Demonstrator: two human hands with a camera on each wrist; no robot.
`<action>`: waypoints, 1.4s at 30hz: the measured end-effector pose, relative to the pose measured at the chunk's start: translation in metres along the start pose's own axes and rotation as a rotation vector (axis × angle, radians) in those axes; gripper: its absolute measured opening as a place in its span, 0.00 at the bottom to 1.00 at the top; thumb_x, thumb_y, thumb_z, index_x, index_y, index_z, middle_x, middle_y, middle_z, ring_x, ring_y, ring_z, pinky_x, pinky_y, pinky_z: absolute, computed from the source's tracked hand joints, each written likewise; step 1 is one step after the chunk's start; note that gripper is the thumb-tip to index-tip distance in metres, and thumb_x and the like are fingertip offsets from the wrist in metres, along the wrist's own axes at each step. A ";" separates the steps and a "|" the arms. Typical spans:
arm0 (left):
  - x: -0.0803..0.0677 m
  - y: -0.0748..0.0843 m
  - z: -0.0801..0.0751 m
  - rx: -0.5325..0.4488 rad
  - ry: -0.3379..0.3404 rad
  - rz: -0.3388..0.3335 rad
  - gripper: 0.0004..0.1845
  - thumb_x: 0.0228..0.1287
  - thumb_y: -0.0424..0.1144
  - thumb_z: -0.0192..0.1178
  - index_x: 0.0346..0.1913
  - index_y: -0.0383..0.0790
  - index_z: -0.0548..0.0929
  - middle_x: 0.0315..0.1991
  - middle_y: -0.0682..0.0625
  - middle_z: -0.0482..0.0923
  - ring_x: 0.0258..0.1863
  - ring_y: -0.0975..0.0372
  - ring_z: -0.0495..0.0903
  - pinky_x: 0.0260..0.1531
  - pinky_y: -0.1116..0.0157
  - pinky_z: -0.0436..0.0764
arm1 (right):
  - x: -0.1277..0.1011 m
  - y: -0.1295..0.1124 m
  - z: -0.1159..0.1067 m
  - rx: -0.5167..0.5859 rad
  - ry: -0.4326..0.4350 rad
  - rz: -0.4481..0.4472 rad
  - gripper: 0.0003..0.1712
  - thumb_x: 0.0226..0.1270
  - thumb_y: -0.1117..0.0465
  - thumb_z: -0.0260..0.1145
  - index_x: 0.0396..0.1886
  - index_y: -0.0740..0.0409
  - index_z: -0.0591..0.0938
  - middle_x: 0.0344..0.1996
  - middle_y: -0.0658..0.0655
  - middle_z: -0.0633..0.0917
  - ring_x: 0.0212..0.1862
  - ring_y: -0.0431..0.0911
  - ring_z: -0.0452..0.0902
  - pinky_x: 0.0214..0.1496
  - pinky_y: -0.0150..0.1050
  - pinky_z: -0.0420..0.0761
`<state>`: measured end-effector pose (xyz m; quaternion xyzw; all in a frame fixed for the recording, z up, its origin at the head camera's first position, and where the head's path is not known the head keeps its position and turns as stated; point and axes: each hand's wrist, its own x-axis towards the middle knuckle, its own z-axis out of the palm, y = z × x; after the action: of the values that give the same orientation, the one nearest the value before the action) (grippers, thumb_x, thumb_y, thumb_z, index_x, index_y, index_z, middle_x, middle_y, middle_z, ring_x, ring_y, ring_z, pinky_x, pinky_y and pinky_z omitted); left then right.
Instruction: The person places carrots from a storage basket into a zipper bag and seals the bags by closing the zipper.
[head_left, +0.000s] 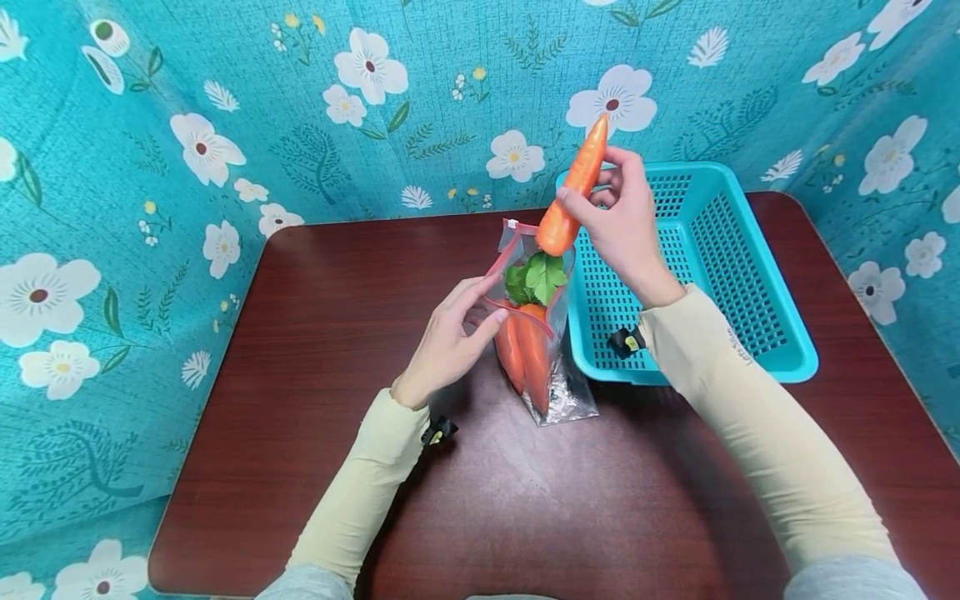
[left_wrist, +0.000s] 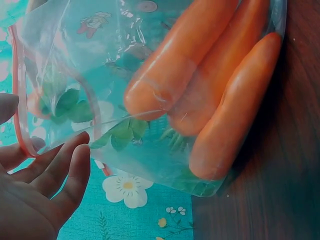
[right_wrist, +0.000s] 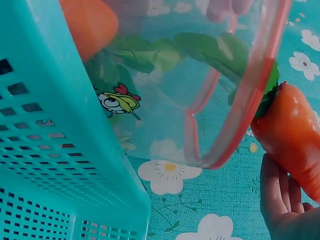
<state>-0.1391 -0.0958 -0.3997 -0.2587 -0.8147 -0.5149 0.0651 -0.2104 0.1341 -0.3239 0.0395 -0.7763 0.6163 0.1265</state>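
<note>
Inside bag (head_left: 558, 392): 3 carrots (left_wrist: 200, 95).

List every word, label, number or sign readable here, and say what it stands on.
No readable words or numbers anywhere.
Clear zip bag: printed cartoon bird picture only, no lettering.
Right sleeve: small dark marking, too small to read.
Basket, carrot in right hand: no text.

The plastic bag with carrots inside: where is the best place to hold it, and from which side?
Pinch the plastic bag at its red zipper rim, coming from the left, as the left hand does: the rim is stiff, and the right hand brings a carrot from above.
</note>
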 end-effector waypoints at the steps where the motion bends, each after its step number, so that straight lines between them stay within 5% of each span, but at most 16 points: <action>1: 0.000 0.000 0.000 0.002 0.000 -0.001 0.26 0.65 0.36 0.61 0.65 0.35 0.72 0.57 0.47 0.75 0.43 0.62 0.81 0.42 0.57 0.83 | 0.000 0.000 0.001 -0.021 -0.011 0.004 0.35 0.60 0.55 0.69 0.65 0.53 0.65 0.42 0.47 0.76 0.35 0.41 0.75 0.37 0.31 0.75; 12: 0.000 0.002 -0.001 0.014 0.004 -0.001 0.26 0.66 0.37 0.60 0.66 0.35 0.71 0.58 0.48 0.74 0.42 0.63 0.81 0.41 0.62 0.83 | -0.005 0.003 0.009 -0.217 -0.170 0.039 0.36 0.60 0.47 0.69 0.64 0.58 0.70 0.47 0.58 0.83 0.38 0.43 0.80 0.38 0.32 0.79; 16: 0.000 0.002 -0.001 0.011 0.011 0.001 0.27 0.66 0.37 0.60 0.67 0.36 0.71 0.59 0.46 0.74 0.41 0.62 0.81 0.41 0.60 0.83 | -0.008 0.004 0.010 -0.394 -0.247 -0.041 0.29 0.64 0.44 0.65 0.54 0.62 0.80 0.41 0.60 0.87 0.37 0.49 0.83 0.39 0.38 0.79; 20: 0.001 0.002 0.000 0.028 0.019 0.000 0.28 0.66 0.38 0.61 0.68 0.39 0.70 0.59 0.46 0.73 0.39 0.62 0.80 0.41 0.63 0.83 | -0.010 0.006 0.007 -0.528 -0.208 -0.102 0.24 0.67 0.45 0.61 0.45 0.61 0.85 0.35 0.60 0.86 0.35 0.50 0.78 0.35 0.41 0.74; 28: 0.000 0.003 0.001 0.030 0.026 0.001 0.29 0.66 0.37 0.60 0.69 0.40 0.69 0.61 0.46 0.73 0.38 0.59 0.80 0.42 0.56 0.83 | -0.005 0.014 -0.004 -0.689 -0.366 0.084 0.26 0.68 0.49 0.60 0.55 0.65 0.78 0.42 0.65 0.82 0.39 0.54 0.75 0.38 0.47 0.76; 35: 0.000 0.002 -0.001 0.050 0.052 0.005 0.28 0.65 0.38 0.61 0.68 0.41 0.70 0.61 0.46 0.73 0.35 0.60 0.78 0.34 0.57 0.81 | -0.003 0.025 -0.005 -0.700 -0.459 0.087 0.15 0.66 0.57 0.59 0.34 0.64 0.84 0.23 0.59 0.81 0.20 0.47 0.71 0.23 0.38 0.69; 42: 0.003 0.004 -0.008 0.044 0.143 0.051 0.25 0.65 0.36 0.61 0.65 0.39 0.73 0.61 0.48 0.73 0.40 0.62 0.77 0.39 0.68 0.81 | -0.007 0.017 -0.005 -0.620 -0.433 0.053 0.20 0.64 0.55 0.56 0.15 0.59 0.78 0.13 0.55 0.78 0.15 0.48 0.68 0.21 0.39 0.65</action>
<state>-0.1416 -0.1001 -0.3920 -0.2405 -0.8122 -0.5123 0.1418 -0.2068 0.1427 -0.3409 0.1086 -0.9354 0.3326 -0.0507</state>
